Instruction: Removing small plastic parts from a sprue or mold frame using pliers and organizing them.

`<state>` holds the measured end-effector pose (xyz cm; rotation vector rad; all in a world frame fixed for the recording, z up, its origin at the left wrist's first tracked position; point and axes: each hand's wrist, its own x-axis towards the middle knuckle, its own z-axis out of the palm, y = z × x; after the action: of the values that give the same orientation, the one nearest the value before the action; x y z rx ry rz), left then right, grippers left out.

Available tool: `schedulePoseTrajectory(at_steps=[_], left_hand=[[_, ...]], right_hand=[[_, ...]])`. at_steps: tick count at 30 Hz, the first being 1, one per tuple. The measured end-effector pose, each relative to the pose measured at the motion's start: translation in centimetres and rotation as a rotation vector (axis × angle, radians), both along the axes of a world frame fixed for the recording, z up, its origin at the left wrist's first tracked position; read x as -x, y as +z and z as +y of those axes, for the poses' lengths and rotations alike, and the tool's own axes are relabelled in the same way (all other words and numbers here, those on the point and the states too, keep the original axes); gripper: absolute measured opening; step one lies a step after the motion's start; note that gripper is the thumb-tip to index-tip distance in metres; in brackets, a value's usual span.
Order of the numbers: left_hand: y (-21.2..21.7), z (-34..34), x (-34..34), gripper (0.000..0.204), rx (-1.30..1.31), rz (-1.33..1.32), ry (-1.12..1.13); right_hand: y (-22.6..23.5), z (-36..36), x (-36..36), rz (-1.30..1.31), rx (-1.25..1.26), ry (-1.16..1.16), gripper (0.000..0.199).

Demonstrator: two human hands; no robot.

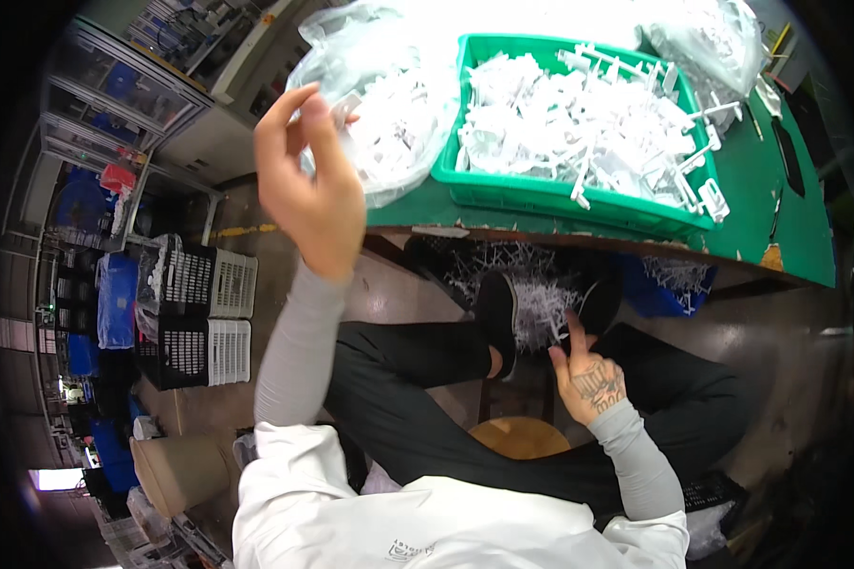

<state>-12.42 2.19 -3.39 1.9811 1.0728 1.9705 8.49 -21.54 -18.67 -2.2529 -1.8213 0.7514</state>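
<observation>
My left hand pinches a small white part beside the clear bag; my right hand hangs low near branched white pieces, fingers half-spread, grip unclear; a loose pinch could drop the part outside the bag.

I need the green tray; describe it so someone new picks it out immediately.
Find the green table at the top of the picture. On it, with a clear bag on its left and another by its far right corner, sits the tray, heaped with white parts. Its rigid green walls set it apart from those limp bags.
</observation>
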Motion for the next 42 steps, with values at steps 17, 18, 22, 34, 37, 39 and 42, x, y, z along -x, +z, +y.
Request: schedulePoseTrajectory(at_steps=[17,18,22,34,37,39,42], left_hand=[[3.3,22.5,-8.8,0.032,0.023,0.626,0.147],[2.2,22.3,-10.3,0.030,-0.087,0.698,0.006],[-2.7,14.8,-19.6,0.023,-0.118,0.815,-0.421],[-0.2,6.6,-12.9,0.015,-0.188,0.449,-0.291],[-3.0,-1.9,-7.9,0.029,-0.509,0.663,-0.121],[-5.6,-6.3,-6.1,0.028,-0.566,0.719,-0.314],[-8.3,-11.4,-5.3,0.033,-0.433,0.830,-0.571]], right_hand=[[1.5,1.3,1.2,0.086,0.068,0.065,0.061],[1.7,1.5,1.3,0.116,0.088,0.082,0.061],[0.9,1.3,1.0,0.170,0.192,0.094,0.061],[1.1,0.3,0.4,0.393,-0.131,-0.039,0.053],[2.9,1.6,0.2,0.988,-0.211,-0.161,0.049],[4.1,1.5,0.0,1.503,-0.354,-0.303,0.045],[2.8,1.5,-0.5,1.479,-0.476,-0.445,0.035]])
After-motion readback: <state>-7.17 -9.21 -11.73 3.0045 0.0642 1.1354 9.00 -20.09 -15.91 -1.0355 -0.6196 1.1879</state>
